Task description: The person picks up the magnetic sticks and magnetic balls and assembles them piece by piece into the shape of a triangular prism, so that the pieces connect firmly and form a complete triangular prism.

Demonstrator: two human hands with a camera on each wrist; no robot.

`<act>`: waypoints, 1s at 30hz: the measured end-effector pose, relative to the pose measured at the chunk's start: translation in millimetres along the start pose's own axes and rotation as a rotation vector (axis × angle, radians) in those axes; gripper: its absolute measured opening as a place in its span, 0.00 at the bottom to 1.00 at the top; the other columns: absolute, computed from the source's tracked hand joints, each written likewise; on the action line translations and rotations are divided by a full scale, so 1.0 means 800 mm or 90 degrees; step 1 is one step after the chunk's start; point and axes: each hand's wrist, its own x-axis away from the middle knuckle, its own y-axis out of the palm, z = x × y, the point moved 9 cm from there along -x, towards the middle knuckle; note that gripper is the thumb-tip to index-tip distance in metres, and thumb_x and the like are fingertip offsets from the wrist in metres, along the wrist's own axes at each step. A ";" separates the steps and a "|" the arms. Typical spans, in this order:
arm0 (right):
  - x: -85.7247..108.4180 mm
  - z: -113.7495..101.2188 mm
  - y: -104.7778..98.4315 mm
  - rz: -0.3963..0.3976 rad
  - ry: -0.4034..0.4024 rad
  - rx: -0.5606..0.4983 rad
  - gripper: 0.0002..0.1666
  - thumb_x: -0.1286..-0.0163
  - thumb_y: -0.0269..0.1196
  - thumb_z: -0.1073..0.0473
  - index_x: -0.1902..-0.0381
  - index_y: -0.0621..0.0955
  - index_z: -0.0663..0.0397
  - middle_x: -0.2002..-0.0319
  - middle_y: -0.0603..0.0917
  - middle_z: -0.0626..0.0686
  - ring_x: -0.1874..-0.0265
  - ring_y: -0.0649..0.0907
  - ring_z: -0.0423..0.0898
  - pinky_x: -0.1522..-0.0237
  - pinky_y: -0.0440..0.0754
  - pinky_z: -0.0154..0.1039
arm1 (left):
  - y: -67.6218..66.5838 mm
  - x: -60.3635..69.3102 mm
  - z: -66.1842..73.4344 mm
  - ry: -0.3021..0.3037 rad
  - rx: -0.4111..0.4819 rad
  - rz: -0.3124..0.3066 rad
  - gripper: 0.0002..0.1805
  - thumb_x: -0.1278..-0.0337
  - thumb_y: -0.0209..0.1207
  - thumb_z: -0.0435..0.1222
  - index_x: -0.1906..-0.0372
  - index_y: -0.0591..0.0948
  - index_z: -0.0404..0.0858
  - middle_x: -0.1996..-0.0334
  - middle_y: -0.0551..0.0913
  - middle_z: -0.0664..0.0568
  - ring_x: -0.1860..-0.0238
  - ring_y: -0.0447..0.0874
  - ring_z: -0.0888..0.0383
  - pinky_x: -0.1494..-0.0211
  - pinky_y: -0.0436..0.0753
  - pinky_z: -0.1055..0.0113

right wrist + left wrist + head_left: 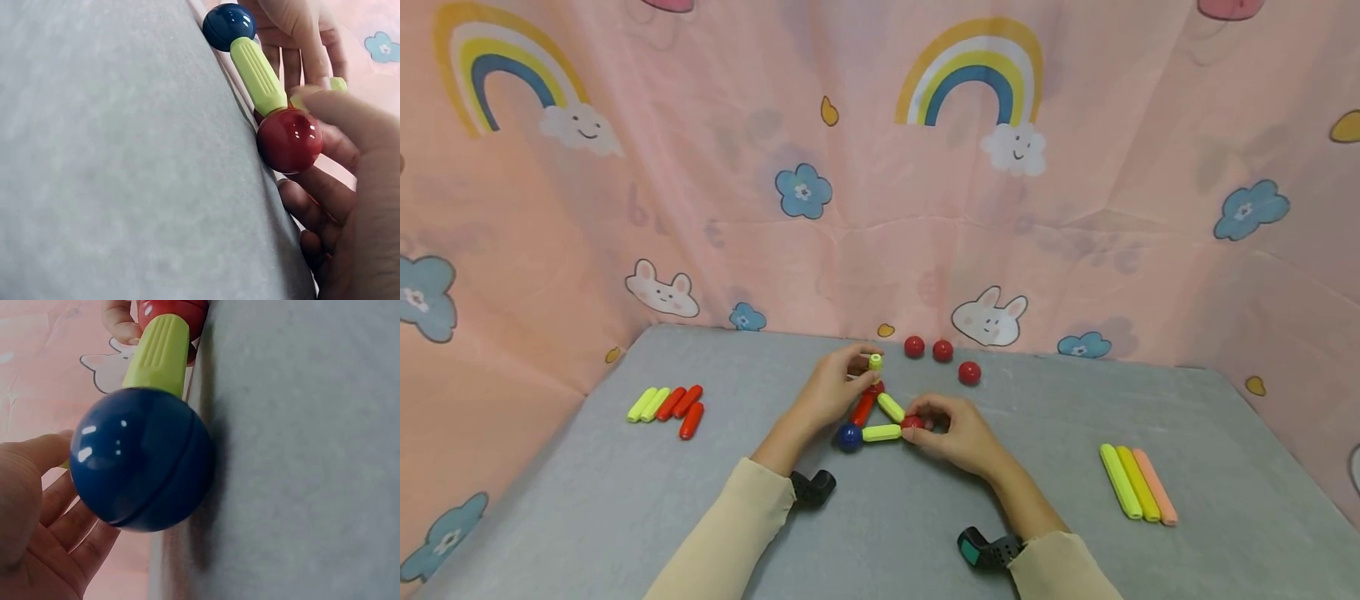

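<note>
A flat triangle of short rods and balls lies on the table. Its corners are a blue ball, a red ball at the right and another red ball at the back. Two yellow-green rods and a red rod join them. At the back corner my left hand pinches an upright yellow-green rod above the red ball. My right hand grips the right red ball between thumb and fingers. In the left wrist view the blue ball covers the left fingertips.
Several short yellow-green and red rods lie at the left. Three loose red balls sit near the back edge. Three longer rods, yellow-green, yellow and peach, lie at the right. A pink patterned curtain hangs behind the table.
</note>
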 end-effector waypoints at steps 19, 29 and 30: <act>0.006 0.013 -0.083 0.287 0.121 0.120 0.22 0.33 0.68 0.58 0.43 0.81 0.59 0.42 0.82 0.62 0.44 0.80 0.58 0.47 0.83 0.50 | 0.011 0.006 0.011 -0.004 0.020 -0.029 0.18 0.29 0.60 0.40 0.38 0.80 0.44 0.47 0.87 0.47 0.47 0.86 0.51 0.40 0.84 0.53; 0.002 0.033 -0.064 0.182 0.132 0.244 0.39 0.32 0.66 0.54 0.27 0.69 0.58 0.25 0.65 0.65 0.26 0.64 0.67 0.27 0.61 0.69 | 0.025 0.012 0.026 0.022 0.038 -0.067 0.19 0.29 0.60 0.41 0.38 0.80 0.42 0.48 0.88 0.47 0.47 0.87 0.52 0.39 0.84 0.54; 0.003 0.034 -0.064 0.186 0.135 0.250 0.38 0.33 0.66 0.54 0.27 0.69 0.58 0.26 0.66 0.65 0.27 0.66 0.66 0.28 0.64 0.68 | 0.026 0.012 0.027 0.022 0.040 -0.068 0.19 0.29 0.60 0.40 0.38 0.80 0.42 0.48 0.88 0.47 0.47 0.87 0.52 0.39 0.84 0.54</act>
